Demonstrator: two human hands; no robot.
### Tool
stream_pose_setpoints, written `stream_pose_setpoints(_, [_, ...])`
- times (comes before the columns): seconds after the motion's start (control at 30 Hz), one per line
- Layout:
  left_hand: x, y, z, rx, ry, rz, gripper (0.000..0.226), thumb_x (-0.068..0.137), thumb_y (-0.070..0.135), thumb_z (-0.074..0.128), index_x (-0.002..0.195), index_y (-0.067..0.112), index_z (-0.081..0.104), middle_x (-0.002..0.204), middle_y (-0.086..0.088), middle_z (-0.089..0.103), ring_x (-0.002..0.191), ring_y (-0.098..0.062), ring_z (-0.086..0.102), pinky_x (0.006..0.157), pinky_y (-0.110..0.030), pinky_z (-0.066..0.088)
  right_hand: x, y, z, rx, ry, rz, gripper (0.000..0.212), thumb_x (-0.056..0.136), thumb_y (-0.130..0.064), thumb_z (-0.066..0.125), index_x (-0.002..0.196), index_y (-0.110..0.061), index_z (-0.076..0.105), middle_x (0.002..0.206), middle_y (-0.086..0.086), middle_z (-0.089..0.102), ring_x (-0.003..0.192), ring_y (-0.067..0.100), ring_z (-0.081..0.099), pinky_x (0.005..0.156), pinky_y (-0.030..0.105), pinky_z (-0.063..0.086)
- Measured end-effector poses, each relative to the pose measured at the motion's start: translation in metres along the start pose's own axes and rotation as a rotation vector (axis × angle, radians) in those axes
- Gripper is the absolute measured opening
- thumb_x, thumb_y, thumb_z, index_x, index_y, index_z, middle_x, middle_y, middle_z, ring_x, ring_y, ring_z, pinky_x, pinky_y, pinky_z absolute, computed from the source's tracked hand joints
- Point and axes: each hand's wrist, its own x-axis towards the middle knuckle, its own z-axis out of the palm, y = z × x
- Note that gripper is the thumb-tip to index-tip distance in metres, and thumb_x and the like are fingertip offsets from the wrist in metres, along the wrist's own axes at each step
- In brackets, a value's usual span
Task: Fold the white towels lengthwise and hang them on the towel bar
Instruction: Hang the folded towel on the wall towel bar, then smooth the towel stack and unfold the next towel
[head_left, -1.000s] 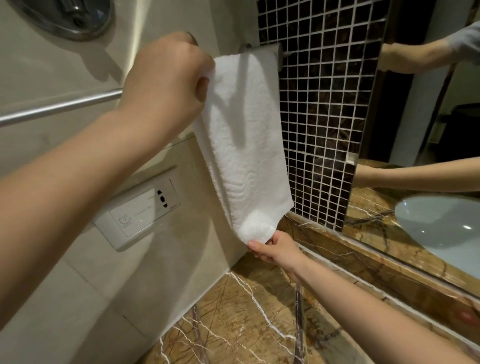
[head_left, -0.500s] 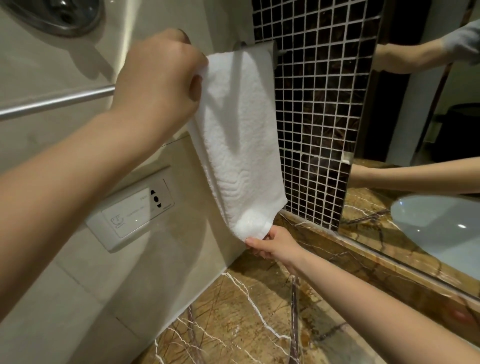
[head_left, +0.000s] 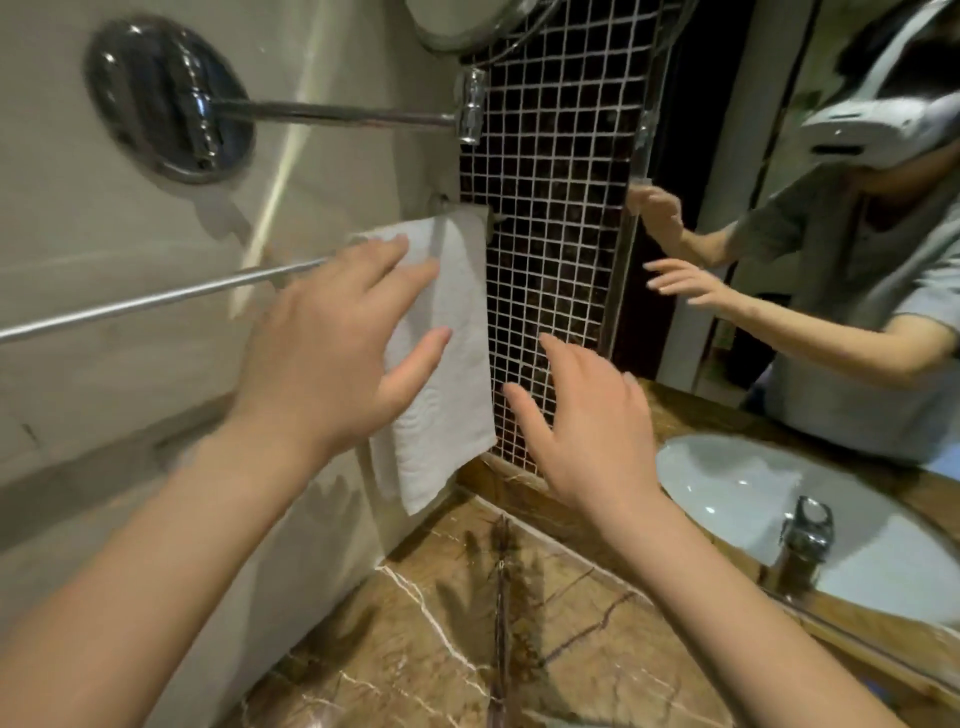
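Observation:
A folded white towel (head_left: 451, 374) hangs over the right end of the chrome towel bar (head_left: 156, 300) on the beige wall. My left hand (head_left: 337, 353) is in front of the towel's left side with fingers spread, holding nothing. My right hand (head_left: 587, 431) hovers open just right of the towel, in front of the dark mosaic tiles, apart from the cloth. The towel's lower end hangs free above the marble counter.
A brown marble counter (head_left: 467, 649) lies below. A mirror (head_left: 831, 260) at right reflects the person, a white basin and a chrome tap. A round chrome wall mount (head_left: 166, 98) with an arm juts out above the bar. Dark mosaic tile (head_left: 550, 208) sits behind the towel.
Both hands have let go of the towel and opened. The left hand dropped from the bar, the right lifted off the lower corner. The camera view tilted upward and pulled back.

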Motion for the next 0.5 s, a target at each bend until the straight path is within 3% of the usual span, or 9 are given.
stream_pose_setpoints(0.23, [-0.03,0.016,-0.003,-0.203,-0.033,-0.015,0.057,0.088,0.048,0.039,0.129,0.013,0.057,0.135,-0.014,0.054,0.125,-0.03,0.051,0.098,-0.043,0.042,-0.038,-0.045,-0.062,-0.182,0.035,0.054,0.068,0.09,-0.064,0.019,0.148,-0.03,0.025,0.152,0.004,0.034,0.142,0.022,0.026,0.115,0.051,0.022])
stream_pose_setpoints(0.5, [-0.008,0.06,-0.003,-0.454,-0.114,0.136,0.061,0.089,0.053,0.032,0.136,0.019,0.049,0.141,-0.009,0.049,0.132,-0.025,0.043,0.105,-0.041,0.036,-0.076,-0.041,-0.13,-0.487,0.027,0.302,0.067,0.091,-0.062,0.021,0.148,-0.028,0.029,0.15,0.008,0.038,0.14,0.025,0.031,0.112,0.05,0.025])
